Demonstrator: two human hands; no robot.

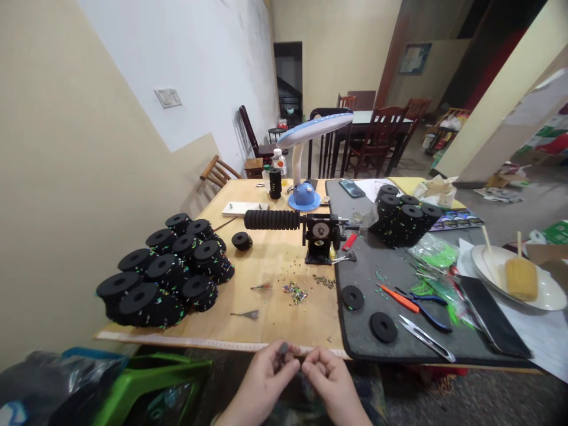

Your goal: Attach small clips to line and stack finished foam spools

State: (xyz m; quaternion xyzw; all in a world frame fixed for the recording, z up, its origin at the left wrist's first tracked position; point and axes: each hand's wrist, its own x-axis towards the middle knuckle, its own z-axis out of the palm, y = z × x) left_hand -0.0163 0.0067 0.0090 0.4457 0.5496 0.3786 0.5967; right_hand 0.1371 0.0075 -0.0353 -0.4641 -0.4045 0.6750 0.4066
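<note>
My left hand (pixel 261 378) and my right hand (pixel 331 381) are raised together just below the table's front edge. A small dark piece (pixel 283 349) is pinched in my left fingers. My right fingertips curl close to it, but anything they hold is too small to tell. Ahead on the wooden table (pixel 284 319), black foam rings flecked with colour (pixel 166 272) lie heaped at the left. A hand-cranked winder with a ribbed black handle (pixel 319 236) stands mid-table, beyond scattered small beads (pixel 293 291). Both hands are apart from these things.
A grey mat (pixel 364 337) at the right holds pliers (pixel 423 310), thread snips (pixel 426 338), loose black rings (pixel 383 327) and a stacked ring pile (pixel 402 219). A blue desk lamp (pixel 304 198) stands behind the winder. A plate with corn (pixel 521 278) sits far right; a green crate (pixel 151 384) is below left.
</note>
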